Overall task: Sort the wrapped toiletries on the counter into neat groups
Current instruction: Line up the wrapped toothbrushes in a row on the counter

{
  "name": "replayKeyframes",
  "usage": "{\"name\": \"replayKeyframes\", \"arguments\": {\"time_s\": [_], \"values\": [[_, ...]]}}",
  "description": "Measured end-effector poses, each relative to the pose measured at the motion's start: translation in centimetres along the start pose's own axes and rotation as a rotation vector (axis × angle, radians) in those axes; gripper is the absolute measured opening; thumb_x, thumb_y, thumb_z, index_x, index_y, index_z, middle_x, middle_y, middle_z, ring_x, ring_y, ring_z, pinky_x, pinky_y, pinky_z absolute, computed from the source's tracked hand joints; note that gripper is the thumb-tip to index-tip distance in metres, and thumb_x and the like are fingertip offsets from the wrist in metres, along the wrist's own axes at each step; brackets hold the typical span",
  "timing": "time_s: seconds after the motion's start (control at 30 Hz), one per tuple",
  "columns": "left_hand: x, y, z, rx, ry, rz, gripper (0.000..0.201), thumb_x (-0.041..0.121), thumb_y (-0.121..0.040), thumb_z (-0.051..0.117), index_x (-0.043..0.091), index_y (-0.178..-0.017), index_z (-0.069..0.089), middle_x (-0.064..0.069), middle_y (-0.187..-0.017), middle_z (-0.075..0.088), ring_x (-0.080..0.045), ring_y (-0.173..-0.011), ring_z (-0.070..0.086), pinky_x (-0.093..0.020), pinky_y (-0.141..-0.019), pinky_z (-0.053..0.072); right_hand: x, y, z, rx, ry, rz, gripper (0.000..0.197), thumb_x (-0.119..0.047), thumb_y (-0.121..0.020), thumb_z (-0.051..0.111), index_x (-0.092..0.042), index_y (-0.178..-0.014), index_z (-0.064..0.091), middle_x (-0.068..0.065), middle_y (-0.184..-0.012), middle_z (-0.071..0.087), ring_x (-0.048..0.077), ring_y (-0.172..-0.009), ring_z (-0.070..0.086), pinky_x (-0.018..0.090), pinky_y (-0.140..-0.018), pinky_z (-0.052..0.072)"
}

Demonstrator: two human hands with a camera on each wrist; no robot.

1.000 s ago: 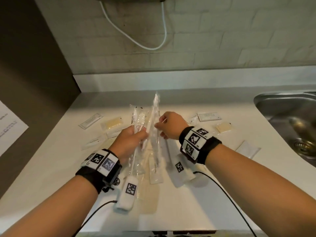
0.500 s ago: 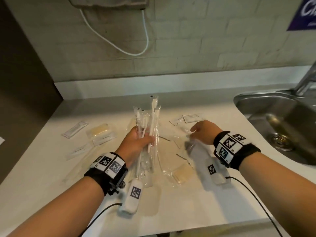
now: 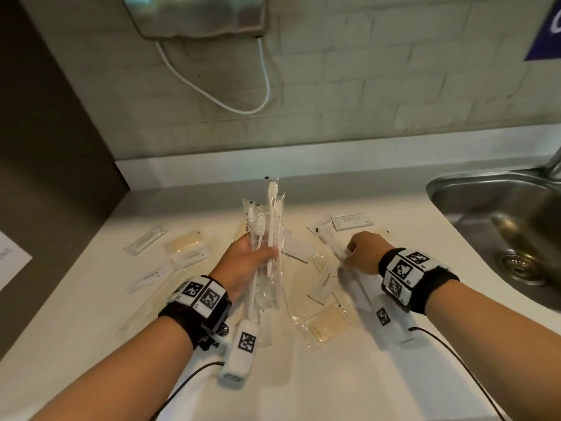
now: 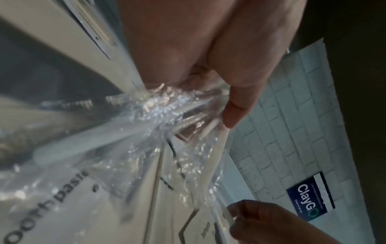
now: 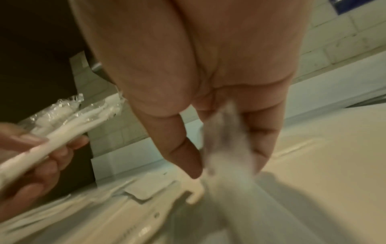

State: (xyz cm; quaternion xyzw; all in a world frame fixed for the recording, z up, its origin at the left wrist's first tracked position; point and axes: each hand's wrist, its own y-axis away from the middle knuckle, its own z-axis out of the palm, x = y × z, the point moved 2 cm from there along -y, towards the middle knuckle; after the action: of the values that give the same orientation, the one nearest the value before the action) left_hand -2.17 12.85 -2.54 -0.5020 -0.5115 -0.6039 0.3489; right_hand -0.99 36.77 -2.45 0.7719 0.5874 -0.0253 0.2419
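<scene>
My left hand point(image 3: 255, 259) grips a bundle of wrapped toothbrushes point(image 3: 270, 214), white brushes in clear sleeves, upright above the white counter point(image 3: 303, 384). The left wrist view shows the crinkled sleeves point(image 4: 167, 112) bunched under my thumb. To the right, my right hand point(image 3: 361, 253) is down at the counter and pinches a clear-wrapped packet point(image 3: 332, 246). In the right wrist view that packet point(image 5: 227, 148) sits between thumb and fingers, too blurred to tell its contents. The toothbrush bundle point(image 5: 73, 125) shows at the left there.
Sachets point(image 3: 145, 240) and a yellow soap packet point(image 3: 185, 240) lie at the left. A white card packet point(image 3: 352, 220), a toothpaste sachet point(image 3: 324, 281) and another soap packet point(image 3: 328, 325) lie mid-right. A steel sink point(image 3: 455, 183) is set in at the right.
My right hand left the toothbrush bundle, moved right and down to the counter, and took hold of a clear packet. The left hand still holds the bundle upright.
</scene>
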Motion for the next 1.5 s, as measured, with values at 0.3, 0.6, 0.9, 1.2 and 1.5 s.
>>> {"name": "replayKeyframes", "arguments": {"time_s": [0.3, 0.6, 0.9, 1.2, 1.5], "values": [[-0.7, 0.7, -3.0, 0.154, 0.071, 0.014, 0.024, 0.011, -0.088, 0.066, 0.015, -0.112, 0.064, -0.016, -0.108, 0.071, -0.035, -0.104, 0.068, -0.048, -0.094, 0.053, -8.4, -0.1, -2.1, 0.146, -0.498, -0.341, 0.014, -0.015, -0.084, 0.066, -0.012, -0.083, 0.052, -0.001, -0.073, 0.052, 0.014, -0.063, 0.048, 0.024, -0.055, 0.036], [0.6, 2.7, -9.8, 0.244, 0.154, 0.087, 0.032, 0.006, -0.09, 0.059, 0.019, -0.119, 0.065, -0.003, -0.101, 0.075, -0.02, -0.092, 0.071, -0.032, -0.08, 0.054, -20.1, 0.4, 2.2, -0.062, -0.743, -0.58, 0.018, -0.013, -0.08, 0.076, -0.008, -0.083, 0.058, 0.004, -0.065, 0.057, 0.018, -0.059, 0.055, 0.033, -0.062, 0.049], [1.3, 4.3, -18.5, 0.294, 0.063, 0.15, 0.028, 0.0, -0.087, 0.065, 0.013, -0.112, 0.067, -0.002, -0.097, 0.077, -0.015, -0.092, 0.073, -0.018, -0.069, 0.055, -29.1, 0.9, 4.8, -0.236, -0.768, -0.63, 0.02, -0.02, -0.085, 0.07, -0.002, -0.093, 0.07, 0.008, -0.071, 0.068, 0.016, -0.062, 0.064, 0.031, -0.073, 0.06], [1.1, 3.5, -26.8, 0.444, -0.066, 0.083, 0.029, 0.014, -0.08, 0.072, 0.015, -0.107, 0.064, -0.005, -0.102, 0.073, -0.023, -0.098, 0.069, -0.038, -0.087, 0.053, -34.6, -3.7, 6.4, -0.097, -0.374, -0.486, 0.07, -0.058, -0.097, 0.026, -0.003, -0.113, 0.065, 0.01, -0.106, 0.066, 0.027, -0.093, 0.063, 0.041, -0.092, 0.049], [1.0, 1.9, -29.8, 0.475, -0.144, 0.025, 0.036, 0.018, -0.081, 0.069, 0.017, -0.115, 0.057, -0.002, -0.11, 0.065, -0.023, -0.105, 0.062, -0.041, -0.093, 0.049, -38.7, -8.6, 13.6, -0.197, 0.563, -0.54, 0.083, -0.076, -0.078, 0.041, -0.035, -0.148, 0.023, 0.002, -0.158, 0.021, 0.034, -0.139, 0.031, 0.056, -0.111, 0.027]]}}
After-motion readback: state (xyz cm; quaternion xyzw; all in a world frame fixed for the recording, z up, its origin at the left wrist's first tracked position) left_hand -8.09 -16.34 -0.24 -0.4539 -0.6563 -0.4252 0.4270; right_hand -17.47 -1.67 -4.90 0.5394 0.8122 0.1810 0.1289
